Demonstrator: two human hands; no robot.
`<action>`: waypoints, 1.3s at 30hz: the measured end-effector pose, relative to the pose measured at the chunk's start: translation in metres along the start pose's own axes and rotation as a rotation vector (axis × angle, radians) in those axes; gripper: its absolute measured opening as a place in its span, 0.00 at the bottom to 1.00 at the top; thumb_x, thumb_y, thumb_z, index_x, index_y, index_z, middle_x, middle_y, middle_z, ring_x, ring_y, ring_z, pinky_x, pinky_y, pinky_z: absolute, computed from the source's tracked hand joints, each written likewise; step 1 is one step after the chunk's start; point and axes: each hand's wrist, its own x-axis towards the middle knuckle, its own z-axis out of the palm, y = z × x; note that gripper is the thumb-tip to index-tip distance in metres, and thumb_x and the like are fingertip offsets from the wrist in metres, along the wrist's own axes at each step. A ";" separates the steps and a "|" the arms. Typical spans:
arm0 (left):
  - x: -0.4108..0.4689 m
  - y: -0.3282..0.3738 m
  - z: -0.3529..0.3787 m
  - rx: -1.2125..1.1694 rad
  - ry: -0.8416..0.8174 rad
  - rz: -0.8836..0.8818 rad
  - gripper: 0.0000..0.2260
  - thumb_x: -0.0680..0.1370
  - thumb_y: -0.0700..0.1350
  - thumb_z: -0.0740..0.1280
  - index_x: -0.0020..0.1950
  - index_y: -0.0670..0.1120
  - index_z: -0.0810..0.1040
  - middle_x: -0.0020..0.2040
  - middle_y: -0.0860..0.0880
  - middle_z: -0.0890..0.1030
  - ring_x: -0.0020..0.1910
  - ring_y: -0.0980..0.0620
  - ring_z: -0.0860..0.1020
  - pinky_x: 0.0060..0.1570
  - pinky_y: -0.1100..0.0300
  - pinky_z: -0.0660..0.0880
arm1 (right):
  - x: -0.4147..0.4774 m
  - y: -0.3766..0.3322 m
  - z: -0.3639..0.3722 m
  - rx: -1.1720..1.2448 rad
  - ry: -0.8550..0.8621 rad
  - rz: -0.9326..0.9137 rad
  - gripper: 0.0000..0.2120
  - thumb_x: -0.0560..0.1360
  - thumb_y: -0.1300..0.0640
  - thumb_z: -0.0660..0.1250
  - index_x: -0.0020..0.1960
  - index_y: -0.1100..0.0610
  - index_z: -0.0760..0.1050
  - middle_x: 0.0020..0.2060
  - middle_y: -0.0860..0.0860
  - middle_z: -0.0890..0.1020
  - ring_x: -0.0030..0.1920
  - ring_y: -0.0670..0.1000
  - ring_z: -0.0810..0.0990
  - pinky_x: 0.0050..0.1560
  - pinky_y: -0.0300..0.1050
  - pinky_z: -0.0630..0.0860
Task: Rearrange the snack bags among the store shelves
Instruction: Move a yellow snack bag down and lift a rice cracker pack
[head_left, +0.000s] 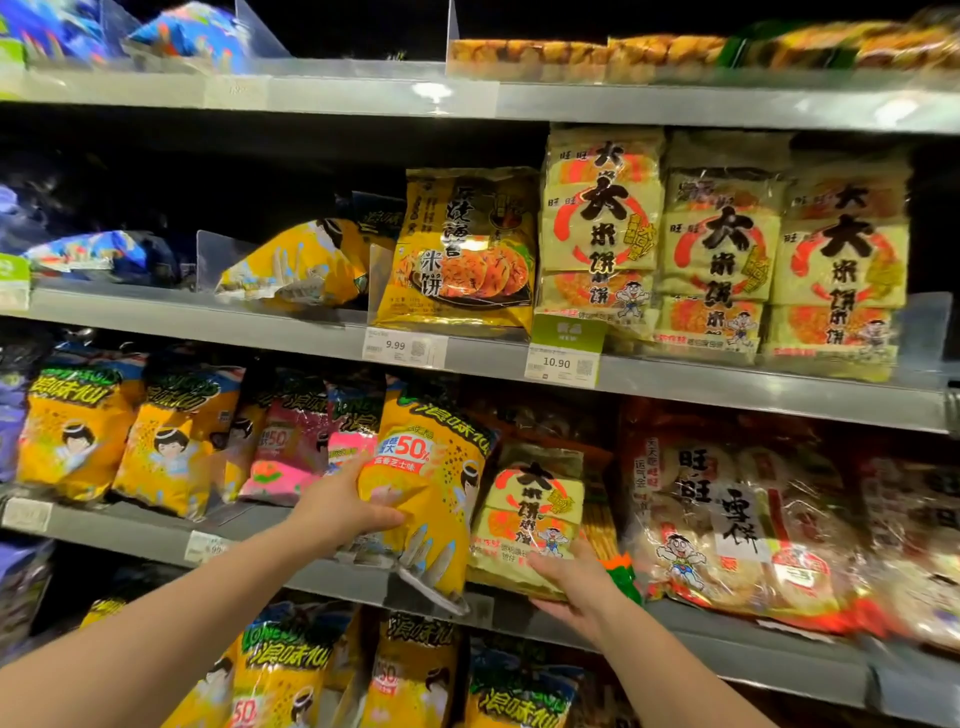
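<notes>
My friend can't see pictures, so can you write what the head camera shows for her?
A person's left hand grips a yellow snack bag while the right hand holds a pale green cracker bag, both at a store shelf. More snack bags fill the shelves above and below.

Light falls from above and in front, bright on the bags and shelf edges, with white glare spots on the top rail; the recesses behind go black. Edges bow with wide-angle distortion, and the corners blur softly.
</notes>
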 end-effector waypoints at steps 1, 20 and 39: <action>-0.004 -0.002 0.002 -0.010 -0.003 -0.015 0.45 0.66 0.54 0.76 0.76 0.50 0.55 0.66 0.44 0.74 0.61 0.44 0.74 0.54 0.55 0.72 | -0.005 0.000 -0.003 -0.009 0.008 -0.008 0.30 0.71 0.66 0.71 0.68 0.53 0.62 0.58 0.55 0.76 0.58 0.56 0.77 0.48 0.50 0.78; -0.141 -0.139 0.041 -0.386 -0.140 -0.239 0.45 0.53 0.60 0.78 0.66 0.51 0.67 0.60 0.50 0.78 0.58 0.49 0.75 0.61 0.52 0.69 | -0.081 0.130 -0.004 0.037 -0.094 -0.038 0.42 0.69 0.67 0.72 0.73 0.43 0.55 0.64 0.54 0.76 0.59 0.60 0.78 0.60 0.60 0.74; -0.168 -0.244 0.141 -0.679 -0.385 -0.474 0.33 0.63 0.33 0.76 0.66 0.42 0.69 0.56 0.45 0.82 0.51 0.52 0.82 0.44 0.61 0.80 | -0.091 0.263 -0.005 -0.065 -0.062 0.222 0.42 0.67 0.67 0.72 0.73 0.45 0.57 0.64 0.49 0.76 0.60 0.57 0.77 0.67 0.64 0.66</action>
